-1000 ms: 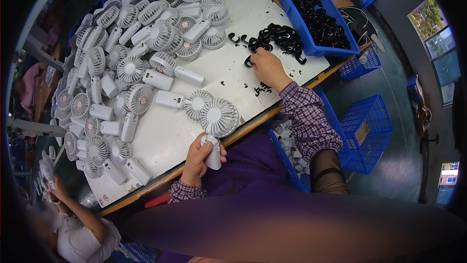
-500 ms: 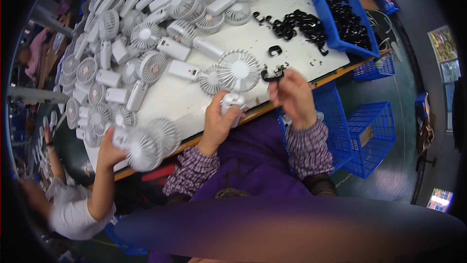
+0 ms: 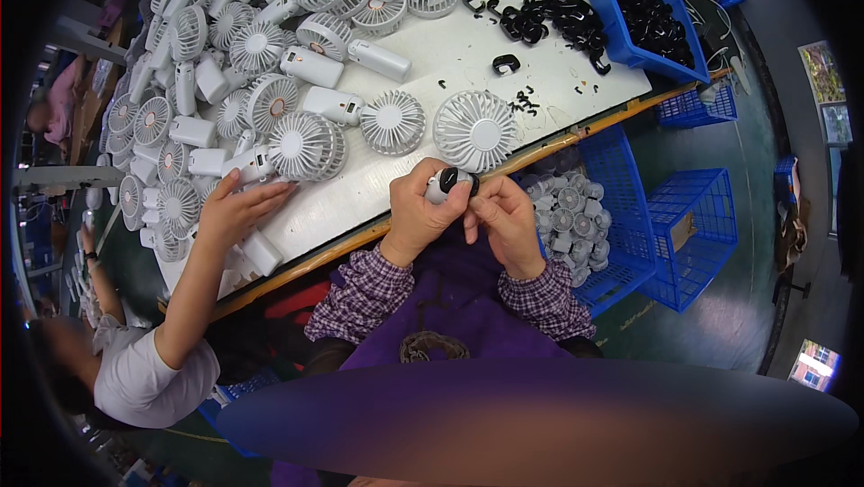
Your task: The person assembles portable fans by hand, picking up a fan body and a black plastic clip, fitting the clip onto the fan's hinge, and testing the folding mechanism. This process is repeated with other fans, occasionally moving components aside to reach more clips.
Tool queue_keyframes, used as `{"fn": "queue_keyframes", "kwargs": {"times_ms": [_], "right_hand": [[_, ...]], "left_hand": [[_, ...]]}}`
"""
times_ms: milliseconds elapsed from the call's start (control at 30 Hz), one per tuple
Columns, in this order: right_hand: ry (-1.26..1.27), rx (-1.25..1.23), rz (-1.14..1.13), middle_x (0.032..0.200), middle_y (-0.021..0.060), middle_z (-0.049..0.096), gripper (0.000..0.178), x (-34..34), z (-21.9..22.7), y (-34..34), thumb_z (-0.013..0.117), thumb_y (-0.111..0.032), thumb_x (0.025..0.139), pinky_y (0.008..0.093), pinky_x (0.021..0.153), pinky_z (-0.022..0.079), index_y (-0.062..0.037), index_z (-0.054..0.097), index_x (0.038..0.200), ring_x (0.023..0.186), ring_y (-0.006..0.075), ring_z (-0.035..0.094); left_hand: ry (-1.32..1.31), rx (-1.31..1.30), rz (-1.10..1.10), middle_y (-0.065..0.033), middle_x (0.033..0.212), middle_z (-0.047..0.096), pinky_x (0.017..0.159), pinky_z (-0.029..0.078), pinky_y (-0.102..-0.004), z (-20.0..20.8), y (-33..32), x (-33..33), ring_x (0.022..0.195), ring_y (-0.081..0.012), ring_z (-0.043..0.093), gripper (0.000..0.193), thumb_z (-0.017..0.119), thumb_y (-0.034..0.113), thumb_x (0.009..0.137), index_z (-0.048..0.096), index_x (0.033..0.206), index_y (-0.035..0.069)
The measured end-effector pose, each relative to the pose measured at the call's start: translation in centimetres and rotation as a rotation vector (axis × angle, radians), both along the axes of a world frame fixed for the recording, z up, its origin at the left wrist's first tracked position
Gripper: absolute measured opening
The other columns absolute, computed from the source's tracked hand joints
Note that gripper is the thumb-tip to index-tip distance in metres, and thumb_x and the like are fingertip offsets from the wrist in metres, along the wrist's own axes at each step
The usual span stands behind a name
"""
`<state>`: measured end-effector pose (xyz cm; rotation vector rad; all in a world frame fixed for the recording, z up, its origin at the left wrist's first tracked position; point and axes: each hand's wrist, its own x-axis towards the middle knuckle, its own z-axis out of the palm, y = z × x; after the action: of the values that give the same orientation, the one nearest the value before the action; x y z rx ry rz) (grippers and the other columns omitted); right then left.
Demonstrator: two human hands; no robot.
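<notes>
My left hand [image 3: 421, 208] is closed round the white handle of a handheld fan [image 3: 475, 131]. The fan's round grille lies over the table's front edge, and its handle end points toward me. On that end sits a curved black plastic clip [image 3: 457, 181]. My right hand [image 3: 506, 224] has its fingertips pinched together at the clip's right edge; the fingers partly hide what they grip. Just beyond my hands lies another white fan [image 3: 393, 122]. Tiny black bits [image 3: 523, 103] and a single loose black clip [image 3: 506, 64] are on the white table [image 3: 396, 185].
Many white fans [image 3: 261, 46] are heaped at the left. Black clips [image 3: 549, 19] lie in a pile beside a blue bin [image 3: 661, 64] full of them. Blue crates [image 3: 621, 235] stand at my right, one holding fans [image 3: 571, 217]. A co-worker's hand [image 3: 236, 208] reaches among fans.
My right hand has brought the black clip from above the table to the fan's handle end, beside my left hand. The co-worker's fan now rests on the table, the hand spread beside it.
</notes>
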<state>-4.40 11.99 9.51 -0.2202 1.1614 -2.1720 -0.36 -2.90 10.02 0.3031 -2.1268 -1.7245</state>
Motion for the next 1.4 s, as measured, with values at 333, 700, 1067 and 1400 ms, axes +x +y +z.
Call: {"fn": "queue_keyframes", "kwargs": {"times_ms": [333, 700, 1067, 1400], "right_hand": [[-0.009, -0.172, -0.138, 0.123, 0.0161, 0.052, 0.047, -5.0, -1.5, 1.8, 0.056, -0.006, 0.090, 0.0328, 0.087, 0.050, 0.0044, 0.039, 0.132, 0.111, 0.0221, 0.055], [0.226, -0.207, -0.028, 0.113, 0.0106, 0.057, 0.075, -6.7, 2.3, -1.3, 0.078, -0.024, 0.073, 0.0284, 0.087, 0.047, -0.0011, 0.040, 0.134, 0.102, 0.0159, 0.057], [-0.094, -0.205, 0.151, 0.118, 0.0149, 0.057, 0.055, -5.1, -0.3, 0.2, 0.065, -0.012, 0.083, 0.0370, 0.093, 0.047, 0.0025, 0.039, 0.130, 0.108, 0.0253, 0.058], [-0.185, -0.155, -0.033, 0.104, 0.0169, 0.057, 0.050, 0.3, 0.3, 1.9, 0.037, -0.038, 0.095, 0.0525, 0.095, 0.044, 0.0016, 0.043, 0.123, 0.096, 0.0346, 0.060]], "left_hand": [[-0.108, 0.552, -0.218, -0.0109, 0.071, 0.062, 0.053, 0.051, -0.0256, -0.5, 1.0, 0.5, 0.057, -0.0154, 0.060, 0.036, 0.057, 0.034, 0.088, 0.054, 0.087, -0.001], [-0.277, 1.741, -1.099, -0.0087, 0.050, 0.046, 0.031, 0.036, -0.0290, -2.3, 3.3, -0.6, 0.031, -0.0182, 0.042, 0.072, 0.019, 0.066, 0.092, 0.053, 0.091, 0.002], [-0.287, 1.655, -0.844, -0.0117, 0.064, 0.053, 0.033, 0.036, -0.0227, -3.5, 0.8, 1.1, 0.042, -0.0139, 0.047, 0.039, 0.049, 0.024, 0.088, 0.054, 0.107, -0.010], [-0.506, 1.546, -0.622, -0.0121, 0.060, 0.053, 0.030, 0.031, -0.0247, 2.5, 3.5, 1.8, 0.036, -0.0159, 0.041, 0.034, 0.051, 0.025, 0.087, 0.058, 0.097, -0.007]]}}
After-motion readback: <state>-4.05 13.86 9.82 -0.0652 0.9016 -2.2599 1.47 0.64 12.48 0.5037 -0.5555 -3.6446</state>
